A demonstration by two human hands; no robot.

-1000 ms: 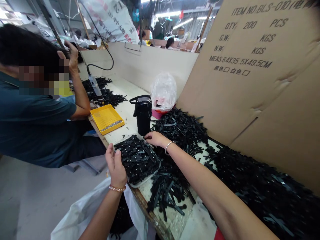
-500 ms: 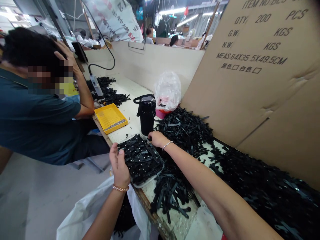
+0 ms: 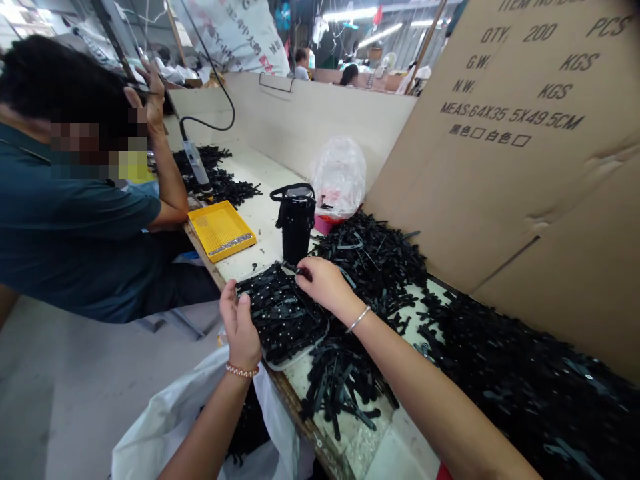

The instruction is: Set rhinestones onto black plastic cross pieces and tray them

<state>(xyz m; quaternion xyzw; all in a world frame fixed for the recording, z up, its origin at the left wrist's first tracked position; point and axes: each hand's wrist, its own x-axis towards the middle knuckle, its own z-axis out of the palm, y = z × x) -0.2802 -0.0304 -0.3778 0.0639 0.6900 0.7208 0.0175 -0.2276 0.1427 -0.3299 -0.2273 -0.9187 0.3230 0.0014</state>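
Note:
A shallow tray (image 3: 300,352) heaped with black plastic strips (image 3: 280,310) sits at the table's near edge. My left hand (image 3: 241,327) grips the tray's near left rim, thumb on top. My right hand (image 3: 323,280) rests at the tray's far corner, its fingers curled around the tray's far edge among the strips. Both wrists wear bracelets. A loose pile of black strips (image 3: 345,387) lies just right of the tray.
A black bottle (image 3: 296,221) stands behind the tray, beside a clear plastic bag (image 3: 339,175). A yellow tray (image 3: 221,230) and an electric screwdriver (image 3: 199,167) lie by a seated person (image 3: 75,220). A cardboard sheet (image 3: 525,153) walls the right. A white bag (image 3: 165,427) hangs below the edge.
My right hand has drawn back and curled onto the tray's far corner. The co-worker's raised hand shifted at their head. The view moved slightly.

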